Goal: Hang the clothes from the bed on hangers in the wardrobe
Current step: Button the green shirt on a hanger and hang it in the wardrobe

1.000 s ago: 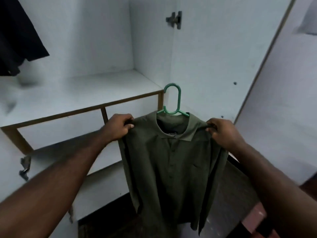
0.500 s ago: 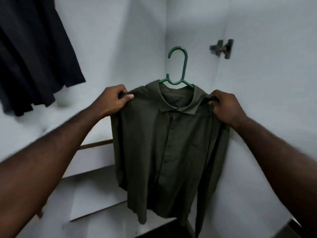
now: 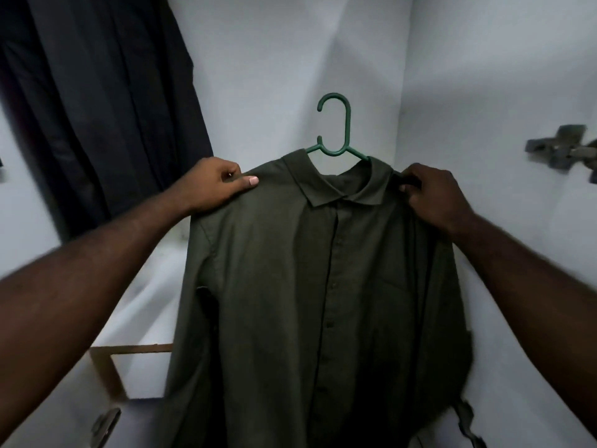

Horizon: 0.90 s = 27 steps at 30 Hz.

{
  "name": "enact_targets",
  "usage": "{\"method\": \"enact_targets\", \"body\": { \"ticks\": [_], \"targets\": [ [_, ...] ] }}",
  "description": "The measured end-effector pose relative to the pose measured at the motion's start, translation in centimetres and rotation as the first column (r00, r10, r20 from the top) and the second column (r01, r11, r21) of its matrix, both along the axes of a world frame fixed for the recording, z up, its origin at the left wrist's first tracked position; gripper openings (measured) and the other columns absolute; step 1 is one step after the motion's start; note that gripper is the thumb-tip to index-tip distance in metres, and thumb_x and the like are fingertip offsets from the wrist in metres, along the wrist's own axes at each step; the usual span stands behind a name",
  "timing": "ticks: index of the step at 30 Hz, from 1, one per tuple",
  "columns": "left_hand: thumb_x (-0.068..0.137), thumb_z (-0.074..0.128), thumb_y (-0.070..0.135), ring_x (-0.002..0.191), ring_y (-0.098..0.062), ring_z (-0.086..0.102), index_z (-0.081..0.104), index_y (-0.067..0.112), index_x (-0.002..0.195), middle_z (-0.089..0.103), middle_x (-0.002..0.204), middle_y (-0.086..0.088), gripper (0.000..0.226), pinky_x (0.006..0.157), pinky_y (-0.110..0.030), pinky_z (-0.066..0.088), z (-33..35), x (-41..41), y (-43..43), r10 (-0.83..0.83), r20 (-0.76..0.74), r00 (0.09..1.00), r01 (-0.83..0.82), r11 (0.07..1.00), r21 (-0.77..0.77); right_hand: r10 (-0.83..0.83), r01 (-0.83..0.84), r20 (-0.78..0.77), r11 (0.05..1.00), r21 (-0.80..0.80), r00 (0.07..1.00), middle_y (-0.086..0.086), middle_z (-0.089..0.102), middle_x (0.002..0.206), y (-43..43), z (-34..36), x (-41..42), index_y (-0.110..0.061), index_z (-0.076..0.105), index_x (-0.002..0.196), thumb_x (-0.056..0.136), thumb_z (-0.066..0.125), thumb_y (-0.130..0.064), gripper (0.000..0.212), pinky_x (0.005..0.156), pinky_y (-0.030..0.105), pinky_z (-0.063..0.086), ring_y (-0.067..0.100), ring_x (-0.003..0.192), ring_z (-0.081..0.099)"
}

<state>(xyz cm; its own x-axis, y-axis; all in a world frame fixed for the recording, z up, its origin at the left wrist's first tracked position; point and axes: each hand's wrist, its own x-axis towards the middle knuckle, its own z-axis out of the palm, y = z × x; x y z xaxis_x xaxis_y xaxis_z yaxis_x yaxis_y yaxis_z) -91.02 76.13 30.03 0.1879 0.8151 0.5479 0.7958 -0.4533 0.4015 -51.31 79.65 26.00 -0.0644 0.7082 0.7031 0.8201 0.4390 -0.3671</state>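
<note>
An olive green button shirt (image 3: 310,286) hangs on a green plastic hanger (image 3: 339,130), held up inside the white wardrobe. My left hand (image 3: 216,184) grips the shirt's left shoulder, thumb on the front of the cloth. At the other shoulder, beside the collar, my right hand (image 3: 433,195) pinches the fabric. The hanger's hook stands free above the collar, touching nothing. No rail is in view.
A dark garment (image 3: 106,101) hangs at the upper left, close beside my left hand. White wardrobe walls (image 3: 484,76) meet in a corner behind the hook. A door hinge (image 3: 562,147) sits on the right wall. A shelf with a wooden edge (image 3: 135,349) lies below left.
Both hands have lifted the shirt and hanger higher into the wardrobe. The view has tilted up, and the dark garment now fills more of the upper left.
</note>
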Motion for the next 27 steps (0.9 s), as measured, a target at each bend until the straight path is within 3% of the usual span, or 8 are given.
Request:
{"method": "enact_targets", "body": {
  "ticks": [6, 9, 12, 17, 23, 27],
  "targets": [
    [0.093, 0.058, 0.047, 0.050, -0.012, 0.041, 0.046, 0.017, 0.057, 0.045, 0.053, 0.001, 0.048, 0.053, -0.029, 0.033, 1.8, -1.1, 2.5, 0.111, -0.132, 0.985, -0.091, 0.984, 0.151, 0.080, -0.081, 0.029, 0.997, 0.017, 0.996, 0.014, 0.070, 0.103, 6.1, 1.7, -2.6, -0.013, 0.063, 0.108, 0.091, 0.056, -0.011, 0.018, 0.084, 0.042, 0.052, 0.033, 0.096, 0.063],
    [0.089, 0.051, 0.060, 0.053, -0.011, 0.049, 0.049, 0.023, 0.062, 0.051, 0.055, 0.005, 0.046, 0.054, -0.031, 0.039, 3.5, -2.5, 3.7, 0.184, -0.179, 0.966, -0.146, 0.967, 0.209, 0.092, -0.094, 0.065, 0.995, 0.028, 0.994, 0.016, 0.070, 0.103, 8.9, 3.5, -4.1, -0.017, 0.062, 0.111, 0.091, 0.056, -0.013, 0.021, 0.080, 0.041, 0.052, 0.034, 0.094, 0.064],
    [0.084, 0.040, 0.068, 0.053, -0.012, 0.051, 0.046, 0.023, 0.056, 0.050, 0.052, 0.006, 0.053, 0.054, -0.033, 0.042, 7.4, -4.0, 4.7, 0.285, -0.242, 0.927, -0.214, 0.935, 0.282, 0.094, -0.102, 0.129, 0.993, 0.059, 0.987, 0.017, 0.069, 0.104, 11.6, 7.4, -6.4, -0.019, 0.058, 0.116, 0.091, 0.054, -0.014, 0.025, 0.079, 0.044, 0.053, 0.036, 0.093, 0.064],
    [0.090, 0.042, 0.067, 0.057, -0.013, 0.054, 0.054, 0.017, 0.056, 0.055, 0.055, 0.003, 0.061, 0.056, -0.032, 0.044, 17.3, -6.6, 5.2, 0.446, -0.325, 0.834, -0.329, 0.875, 0.355, 0.055, -0.086, 0.217, 0.987, 0.136, 0.975, 0.012, 0.064, 0.109, 15.4, 15.8, -11.1, -0.016, 0.053, 0.115, 0.087, 0.056, -0.014, 0.028, 0.079, 0.043, 0.049, 0.035, 0.097, 0.059],
    [0.088, 0.049, 0.063, 0.065, -0.020, 0.058, 0.053, 0.014, 0.056, 0.056, 0.060, 0.000, 0.059, 0.061, -0.031, 0.044, 29.3, -10.9, 4.6, 0.623, -0.175, 0.762, -0.447, 0.702, 0.554, 0.052, -0.085, 0.117, 0.952, 0.294, 0.992, 0.011, 0.064, 0.107, 17.9, 27.5, -18.4, -0.019, 0.054, 0.103, 0.085, 0.058, -0.017, 0.019, 0.076, 0.039, 0.049, 0.033, 0.096, 0.060],
    [0.087, 0.053, 0.060, 0.074, -0.024, 0.058, 0.048, 0.018, 0.058, 0.053, 0.065, 0.002, 0.051, 0.065, -0.032, 0.045, 33.7, -13.0, 4.3, 0.690, -0.074, 0.720, -0.498, 0.588, 0.638, -0.003, -0.063, 0.182, 0.932, 0.356, 0.983, 0.010, 0.061, 0.108, 19.7, 32.4, -23.2, -0.023, 0.044, 0.092, 0.096, 0.046, -0.027, 0.005, 0.072, 0.034, 0.041, 0.025, 0.086, 0.051]
  ]
}}
